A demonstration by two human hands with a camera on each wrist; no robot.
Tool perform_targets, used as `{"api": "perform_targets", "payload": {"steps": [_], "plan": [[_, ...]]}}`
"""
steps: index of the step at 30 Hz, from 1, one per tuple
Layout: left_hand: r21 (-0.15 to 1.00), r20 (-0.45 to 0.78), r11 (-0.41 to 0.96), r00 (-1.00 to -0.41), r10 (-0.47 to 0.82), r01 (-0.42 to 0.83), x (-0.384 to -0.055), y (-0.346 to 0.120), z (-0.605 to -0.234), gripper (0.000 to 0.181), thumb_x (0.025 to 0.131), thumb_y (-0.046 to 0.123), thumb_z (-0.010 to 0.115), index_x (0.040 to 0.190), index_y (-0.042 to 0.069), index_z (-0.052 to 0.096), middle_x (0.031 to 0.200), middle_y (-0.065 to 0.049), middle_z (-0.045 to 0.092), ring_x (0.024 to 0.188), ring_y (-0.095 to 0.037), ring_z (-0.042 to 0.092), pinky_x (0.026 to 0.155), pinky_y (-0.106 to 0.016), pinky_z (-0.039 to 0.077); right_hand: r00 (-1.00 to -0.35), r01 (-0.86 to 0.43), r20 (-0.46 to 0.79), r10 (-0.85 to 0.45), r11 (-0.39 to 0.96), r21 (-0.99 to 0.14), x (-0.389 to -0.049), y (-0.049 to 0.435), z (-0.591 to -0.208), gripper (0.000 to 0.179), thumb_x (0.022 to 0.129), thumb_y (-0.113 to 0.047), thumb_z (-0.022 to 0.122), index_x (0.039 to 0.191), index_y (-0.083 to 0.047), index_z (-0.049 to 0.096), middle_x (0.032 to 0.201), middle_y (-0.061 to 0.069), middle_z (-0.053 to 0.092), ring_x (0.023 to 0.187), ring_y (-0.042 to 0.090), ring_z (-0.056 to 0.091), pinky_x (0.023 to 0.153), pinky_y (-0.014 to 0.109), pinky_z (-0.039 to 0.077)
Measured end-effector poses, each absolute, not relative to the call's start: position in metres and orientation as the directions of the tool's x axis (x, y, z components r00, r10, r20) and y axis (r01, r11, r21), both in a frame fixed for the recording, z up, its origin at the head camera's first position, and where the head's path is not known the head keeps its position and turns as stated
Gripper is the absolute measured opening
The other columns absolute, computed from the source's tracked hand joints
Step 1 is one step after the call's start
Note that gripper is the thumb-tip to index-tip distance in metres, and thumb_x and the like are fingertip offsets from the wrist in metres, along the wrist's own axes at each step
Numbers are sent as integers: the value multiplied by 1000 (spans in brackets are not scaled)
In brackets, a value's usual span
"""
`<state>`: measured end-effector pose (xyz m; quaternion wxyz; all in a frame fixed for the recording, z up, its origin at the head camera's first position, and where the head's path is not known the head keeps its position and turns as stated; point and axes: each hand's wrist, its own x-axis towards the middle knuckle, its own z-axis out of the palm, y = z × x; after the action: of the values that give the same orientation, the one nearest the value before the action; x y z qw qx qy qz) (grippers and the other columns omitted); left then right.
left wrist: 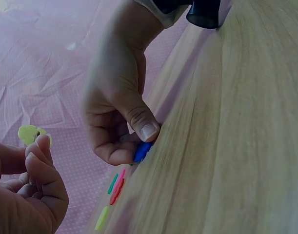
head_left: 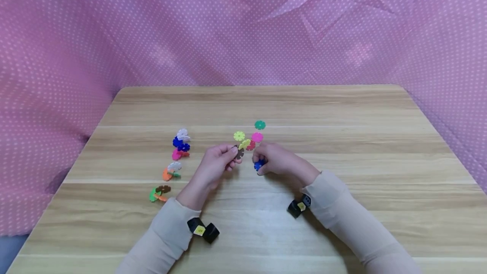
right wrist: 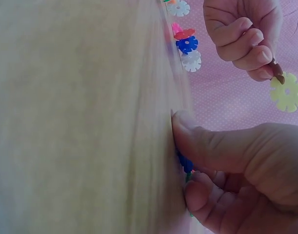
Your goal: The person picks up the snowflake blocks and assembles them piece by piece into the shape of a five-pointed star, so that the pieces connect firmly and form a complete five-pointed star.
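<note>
My left hand [head_left: 213, 166] pinches a brown notched flower disc [head_left: 240, 154] between thumb and fingers, raised above the table. Slotted onto that brown disc is a yellow disc [right wrist: 287, 91], which sticks out past the fingertips. To the right, my right hand [head_left: 280, 162] is down at the tabletop, its thumb and fingers around a blue flower disc [left wrist: 142, 152]. In the right wrist view, part of the blue disc [right wrist: 185, 162] shows between thumb and curled fingers; the rest is covered. The two hands are a short distance apart.
Beyond the hands lie loose discs: yellow [head_left: 239, 135], pink [head_left: 257, 137], red [head_left: 251, 145] and green [head_left: 260, 124]. On the left stand several joined clusters, among them a white pair [head_left: 182, 134] and a green, brown and orange one [head_left: 155, 194]. Pink dotted cloth [head_left: 243, 28] hangs behind the wooden table [head_left: 342, 113].
</note>
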<state>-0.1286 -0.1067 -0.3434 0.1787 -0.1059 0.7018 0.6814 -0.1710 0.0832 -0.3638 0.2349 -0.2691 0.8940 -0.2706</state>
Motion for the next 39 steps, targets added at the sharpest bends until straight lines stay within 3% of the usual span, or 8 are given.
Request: {"api": "perform_targets", "payload": {"steps": [5, 16, 25, 31, 39], "plan": [[913, -408, 48, -908, 95, -406, -129, -106, -345, 18, 96, 14, 49, 95, 0, 61, 73, -1, 63, 64, -10, 51, 56, -17, 45, -742, -359, -258, -619, 692, -626, -172, 83, -364, 24, 73, -10, 77, 88, -15, 59, 89, -3, 57, 88, 15, 52, 84, 33, 47], [905, -425, 37, -901, 94, -423, -130, -106, -347, 19, 97, 15, 48, 96, 0, 61, 75, -1, 63, 65, -11, 52, 57, -17, 45, -750, -362, -223, -623, 669, -649, -169, 84, -362, 24, 73, -8, 77, 88, -15, 59, 84, -3, 58, 81, 15, 53, 77, 30, 49], [908, -419, 20, -906, 62, -418, -130, -107, -347, 20, 97, 12, 48, 99, -2, 61, 73, 0, 63, 64, -10, 51, 57, -17, 46, -804, -391, -94, -588, 640, -661, -164, 87, -360, 13, 81, -4, 68, 91, -13, 67, 87, -4, 66, 87, 14, 62, 82, 30, 52], [911, -413, 6, -910, 43, -413, -131, -107, -349, 20, 96, 12, 48, 100, -2, 62, 72, 0, 63, 65, -11, 51, 57, -18, 45, -890, -279, -12, -456, 564, -777, -158, 88, -356, 12, 84, -9, 67, 96, -12, 68, 87, -3, 68, 80, 12, 63, 72, 24, 54], [915, -404, -1, -914, 36, -404, -131, -105, -350, 21, 96, 12, 49, 102, -2, 62, 74, 0, 63, 66, -11, 51, 57, -18, 46, -910, -380, 248, -331, 433, -818, -151, 86, -351, 6, 83, -9, 68, 87, -7, 64, 76, 2, 67, 61, 12, 56, 53, 23, 50]]}}
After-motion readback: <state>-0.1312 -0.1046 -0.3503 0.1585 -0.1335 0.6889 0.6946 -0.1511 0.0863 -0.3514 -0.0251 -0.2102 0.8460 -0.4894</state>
